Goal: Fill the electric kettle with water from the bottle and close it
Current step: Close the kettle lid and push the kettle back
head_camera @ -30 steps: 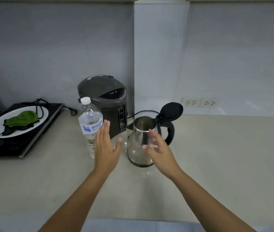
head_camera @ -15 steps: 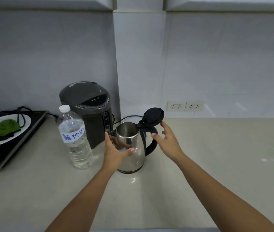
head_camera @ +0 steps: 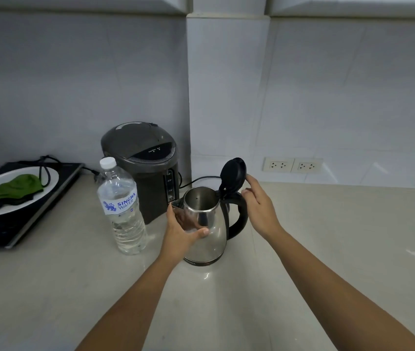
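A steel electric kettle (head_camera: 214,231) stands on the counter with its black lid (head_camera: 233,174) hinged up. My left hand (head_camera: 181,233) wraps around the kettle's body just under the spout. My right hand (head_camera: 260,206) is beside the black handle, fingertips at the back edge of the raised lid. A clear water bottle (head_camera: 121,211) with a white cap on stands upright to the left of the kettle, untouched. It holds water.
A dark thermo pot (head_camera: 143,163) stands behind the bottle and kettle. At the far left an induction hob (head_camera: 23,224) carries a white plate (head_camera: 49,183) with a green cloth. Wall sockets (head_camera: 292,165) sit at the back right above the beige counter (head_camera: 340,236).
My left hand has gone from hovering by the bottle to gripping the kettle body. My right hand has moved from the kettle's front to the handle and lid. The view has shifted right.
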Action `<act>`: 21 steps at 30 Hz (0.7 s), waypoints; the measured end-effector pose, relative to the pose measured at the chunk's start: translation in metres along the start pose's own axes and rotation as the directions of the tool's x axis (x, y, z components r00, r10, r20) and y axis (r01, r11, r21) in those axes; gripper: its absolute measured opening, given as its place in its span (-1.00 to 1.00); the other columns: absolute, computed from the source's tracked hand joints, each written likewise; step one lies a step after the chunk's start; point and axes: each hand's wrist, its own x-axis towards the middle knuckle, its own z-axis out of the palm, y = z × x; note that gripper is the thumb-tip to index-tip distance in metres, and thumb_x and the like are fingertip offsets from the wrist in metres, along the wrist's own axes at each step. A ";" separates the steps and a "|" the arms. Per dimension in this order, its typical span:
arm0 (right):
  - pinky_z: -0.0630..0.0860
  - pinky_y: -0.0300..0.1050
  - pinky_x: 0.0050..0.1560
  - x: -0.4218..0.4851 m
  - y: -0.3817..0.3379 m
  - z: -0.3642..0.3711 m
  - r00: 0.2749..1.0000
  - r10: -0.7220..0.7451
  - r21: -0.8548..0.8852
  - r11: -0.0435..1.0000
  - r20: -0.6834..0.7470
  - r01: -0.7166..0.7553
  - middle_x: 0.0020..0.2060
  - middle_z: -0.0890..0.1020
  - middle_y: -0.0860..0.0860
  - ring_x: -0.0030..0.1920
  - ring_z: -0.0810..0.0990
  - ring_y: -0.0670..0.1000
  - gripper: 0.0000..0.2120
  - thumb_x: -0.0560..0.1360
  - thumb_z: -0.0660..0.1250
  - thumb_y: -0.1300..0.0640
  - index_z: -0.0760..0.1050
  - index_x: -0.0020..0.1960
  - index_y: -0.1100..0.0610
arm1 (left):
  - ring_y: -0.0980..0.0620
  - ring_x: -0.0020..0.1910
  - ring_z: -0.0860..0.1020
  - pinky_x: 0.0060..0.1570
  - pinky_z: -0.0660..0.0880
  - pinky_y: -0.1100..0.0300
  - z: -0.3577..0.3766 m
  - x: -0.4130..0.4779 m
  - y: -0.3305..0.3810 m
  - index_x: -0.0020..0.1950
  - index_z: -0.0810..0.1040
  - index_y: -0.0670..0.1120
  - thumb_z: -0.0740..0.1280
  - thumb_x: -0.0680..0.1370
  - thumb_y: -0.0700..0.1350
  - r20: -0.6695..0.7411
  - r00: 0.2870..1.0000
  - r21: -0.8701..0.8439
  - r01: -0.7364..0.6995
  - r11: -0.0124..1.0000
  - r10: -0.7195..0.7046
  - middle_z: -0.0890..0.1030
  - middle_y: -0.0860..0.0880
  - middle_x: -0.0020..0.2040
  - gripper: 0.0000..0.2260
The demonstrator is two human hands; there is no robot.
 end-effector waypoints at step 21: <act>0.48 -0.38 -0.01 0.028 -0.028 0.036 0.992 -0.091 -0.038 0.995 -0.083 0.088 -0.05 0.67 -0.17 -0.07 0.60 -0.19 -0.75 0.61 0.23 0.15 0.62 0.19 0.02 | 0.05 0.38 0.31 0.30 0.26 0.20 -0.001 0.005 -0.009 0.59 -0.07 -0.01 0.65 0.24 -0.01 0.030 0.998 0.006 0.059 0.998 -0.059 0.33 0.12 0.29 0.15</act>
